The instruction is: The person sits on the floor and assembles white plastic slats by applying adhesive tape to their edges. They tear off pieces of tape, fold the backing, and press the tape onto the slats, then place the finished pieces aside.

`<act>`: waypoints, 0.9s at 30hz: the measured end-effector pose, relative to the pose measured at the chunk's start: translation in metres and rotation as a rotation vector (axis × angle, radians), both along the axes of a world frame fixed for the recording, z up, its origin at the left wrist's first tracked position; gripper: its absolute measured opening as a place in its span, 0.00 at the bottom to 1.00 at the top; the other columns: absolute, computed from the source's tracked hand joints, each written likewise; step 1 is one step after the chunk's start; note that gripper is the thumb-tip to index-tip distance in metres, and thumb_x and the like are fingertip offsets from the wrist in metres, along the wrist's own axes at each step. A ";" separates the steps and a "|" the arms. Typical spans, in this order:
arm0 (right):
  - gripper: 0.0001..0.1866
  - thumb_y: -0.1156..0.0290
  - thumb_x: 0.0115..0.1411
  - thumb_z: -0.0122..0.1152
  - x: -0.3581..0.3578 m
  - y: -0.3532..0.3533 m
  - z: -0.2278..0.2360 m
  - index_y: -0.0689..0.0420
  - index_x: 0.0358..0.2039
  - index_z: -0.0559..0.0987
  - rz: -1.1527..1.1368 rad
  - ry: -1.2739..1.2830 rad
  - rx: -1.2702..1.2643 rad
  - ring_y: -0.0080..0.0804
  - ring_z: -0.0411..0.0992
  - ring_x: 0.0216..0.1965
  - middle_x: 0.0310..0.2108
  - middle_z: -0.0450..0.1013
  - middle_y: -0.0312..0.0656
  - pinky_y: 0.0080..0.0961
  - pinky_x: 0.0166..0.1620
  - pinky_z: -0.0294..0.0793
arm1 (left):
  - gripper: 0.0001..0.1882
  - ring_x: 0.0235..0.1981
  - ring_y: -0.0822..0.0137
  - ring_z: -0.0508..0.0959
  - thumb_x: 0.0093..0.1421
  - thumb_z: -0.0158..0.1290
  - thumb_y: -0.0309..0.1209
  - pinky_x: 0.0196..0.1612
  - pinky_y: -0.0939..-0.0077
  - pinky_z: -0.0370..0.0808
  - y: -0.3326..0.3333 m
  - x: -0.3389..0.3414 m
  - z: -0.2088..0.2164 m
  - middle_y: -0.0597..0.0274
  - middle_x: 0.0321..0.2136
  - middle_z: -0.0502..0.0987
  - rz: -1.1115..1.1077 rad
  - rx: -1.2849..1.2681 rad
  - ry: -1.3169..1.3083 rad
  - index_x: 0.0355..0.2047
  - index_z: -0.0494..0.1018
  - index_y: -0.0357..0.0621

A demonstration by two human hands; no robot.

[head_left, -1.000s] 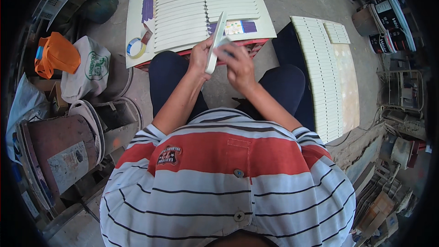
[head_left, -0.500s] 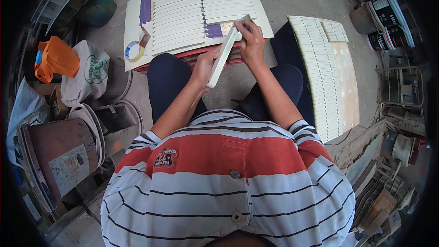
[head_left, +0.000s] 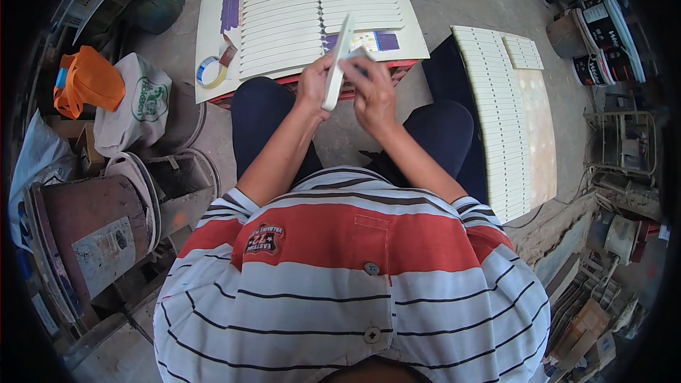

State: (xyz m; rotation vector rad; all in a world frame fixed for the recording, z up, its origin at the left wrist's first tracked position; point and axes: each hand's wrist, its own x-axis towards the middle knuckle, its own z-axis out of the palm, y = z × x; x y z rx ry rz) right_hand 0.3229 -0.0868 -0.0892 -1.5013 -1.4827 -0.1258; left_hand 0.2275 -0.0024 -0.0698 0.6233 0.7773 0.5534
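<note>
My left hand point(head_left: 312, 86) is closed around a long white bar point(head_left: 342, 46), held tilted upright between my knees. Close beside the bar, my right hand point(head_left: 374, 93) has its fingers curled on a thin flat grey piece point(head_left: 364, 52); motion blurs them, and its kind is unclear. Beyond my hands lies a cream board point(head_left: 420, 44) carrying rows of white strips point(head_left: 280, 32). Purple patches point(head_left: 230, 10) show on the board beside the rows. A roll of tape point(head_left: 211, 84) rests at its near left corner, next to a small reddish-brown piece point(head_left: 228, 54).
To the right stands a panel of dotted white strips point(head_left: 489, 106) with a short block point(head_left: 523, 52) on it. Dirty buckets point(head_left: 96, 234), a white sack point(head_left: 131, 117) and an orange bag point(head_left: 91, 81) crowd the left. Paint buckets point(head_left: 611, 35) stand at the far right.
The white bar has moved nearer me and stands steeper. My right hand has come down from the bar's far end toward its middle, bringing the grey piece along.
</note>
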 end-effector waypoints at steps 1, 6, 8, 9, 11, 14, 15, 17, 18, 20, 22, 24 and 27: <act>0.29 0.89 0.38 0.50 -0.010 -0.009 0.003 0.54 0.43 0.78 0.052 0.011 -0.003 0.44 0.68 0.38 0.39 0.71 0.44 0.34 0.41 0.68 | 0.21 0.19 0.70 0.71 0.61 0.35 0.34 0.23 0.77 0.71 0.001 0.003 0.002 0.61 0.20 0.71 0.087 -0.053 -0.074 0.52 0.65 0.39; 0.29 0.88 0.36 0.50 -0.014 -0.012 0.007 0.54 0.43 0.78 0.126 -0.027 0.039 0.44 0.68 0.37 0.39 0.71 0.43 0.33 0.40 0.68 | 0.24 0.37 0.63 0.76 0.61 0.34 0.32 0.41 0.71 0.74 0.006 -0.001 -0.009 0.52 0.38 0.75 0.101 0.028 -0.203 0.57 0.60 0.38; 0.28 0.88 0.37 0.50 -0.010 -0.008 0.011 0.54 0.42 0.78 0.081 -0.017 0.034 0.43 0.68 0.36 0.39 0.71 0.44 0.33 0.39 0.68 | 0.26 0.40 0.64 0.75 0.61 0.35 0.31 0.43 0.73 0.74 0.005 0.002 -0.005 0.53 0.41 0.74 0.100 0.033 -0.198 0.59 0.58 0.38; 0.29 0.89 0.38 0.50 -0.012 -0.010 0.011 0.54 0.42 0.78 0.093 -0.016 0.040 0.44 0.68 0.36 0.39 0.71 0.44 0.33 0.39 0.68 | 0.25 0.40 0.65 0.75 0.61 0.35 0.31 0.43 0.73 0.74 0.006 0.003 -0.006 0.53 0.41 0.74 0.117 0.039 -0.212 0.59 0.58 0.38; 0.26 0.87 0.39 0.50 -0.019 -0.017 0.018 0.55 0.41 0.79 0.139 0.014 0.042 0.44 0.68 0.37 0.39 0.71 0.43 0.33 0.40 0.69 | 0.23 0.37 0.65 0.75 0.61 0.35 0.32 0.40 0.74 0.73 0.013 0.006 -0.002 0.54 0.37 0.74 0.125 0.070 -0.213 0.55 0.61 0.37; 0.26 0.87 0.39 0.50 -0.016 -0.010 0.022 0.55 0.41 0.79 0.123 -0.022 0.078 0.43 0.68 0.37 0.38 0.71 0.43 0.32 0.40 0.69 | 0.19 0.28 0.67 0.74 0.61 0.37 0.33 0.32 0.75 0.72 0.016 0.002 0.007 0.59 0.26 0.74 0.108 0.099 -0.147 0.46 0.68 0.34; 0.28 0.90 0.39 0.50 -0.012 -0.007 0.023 0.54 0.43 0.78 0.119 0.028 0.046 0.41 0.68 0.35 0.38 0.72 0.43 0.30 0.39 0.68 | 0.17 0.23 0.69 0.72 0.61 0.37 0.34 0.29 0.76 0.70 0.017 0.011 0.008 0.61 0.22 0.72 0.179 0.069 -0.120 0.40 0.70 0.34; 0.28 0.90 0.40 0.50 -0.013 -0.013 0.027 0.54 0.43 0.78 0.138 0.014 0.022 0.41 0.68 0.35 0.38 0.72 0.43 0.29 0.39 0.68 | 0.17 0.24 0.68 0.72 0.61 0.37 0.35 0.29 0.76 0.71 0.030 0.009 -0.014 0.60 0.24 0.72 0.156 0.234 -0.096 0.38 0.70 0.35; 0.27 0.90 0.41 0.50 -0.014 -0.016 0.029 0.54 0.43 0.78 0.148 0.005 0.013 0.41 0.68 0.35 0.39 0.72 0.43 0.29 0.39 0.68 | 0.17 0.24 0.68 0.72 0.61 0.37 0.35 0.30 0.75 0.72 0.039 0.005 -0.025 0.60 0.25 0.72 0.144 0.320 -0.085 0.37 0.70 0.35; 0.29 0.90 0.43 0.48 -0.010 -0.022 0.019 0.54 0.46 0.77 0.177 0.151 -0.033 0.40 0.69 0.37 0.38 0.72 0.45 0.29 0.40 0.68 | 0.16 0.25 0.67 0.73 0.62 0.36 0.35 0.29 0.76 0.72 0.043 0.000 -0.019 0.57 0.27 0.73 0.196 0.285 -0.131 0.38 0.68 0.37; 0.30 0.91 0.44 0.46 0.002 -0.023 0.009 0.54 0.48 0.75 0.136 0.316 -0.097 0.38 0.69 0.36 0.38 0.72 0.47 0.29 0.43 0.70 | 0.15 0.25 0.67 0.73 0.61 0.36 0.35 0.27 0.78 0.71 0.043 -0.005 0.001 0.56 0.28 0.73 0.220 0.345 -0.076 0.39 0.66 0.37; 0.34 0.90 0.47 0.42 0.015 -0.026 0.025 0.53 0.55 0.70 0.061 0.920 -0.364 0.31 0.70 0.40 0.42 0.71 0.49 0.23 0.44 0.69 | 0.15 0.39 0.63 0.77 0.61 0.34 0.30 0.27 0.85 0.67 0.043 -0.010 0.009 0.46 0.45 0.73 0.147 0.505 -0.070 0.46 0.61 0.37; 0.28 0.85 0.50 0.48 0.037 -0.021 0.029 0.51 0.53 0.72 0.147 0.779 -0.342 0.33 0.70 0.39 0.46 0.69 0.49 0.23 0.42 0.69 | 0.21 0.52 0.57 0.71 0.61 0.32 0.25 0.28 0.86 0.66 0.026 -0.010 0.018 0.41 0.54 0.64 0.069 0.559 -0.095 0.55 0.52 0.35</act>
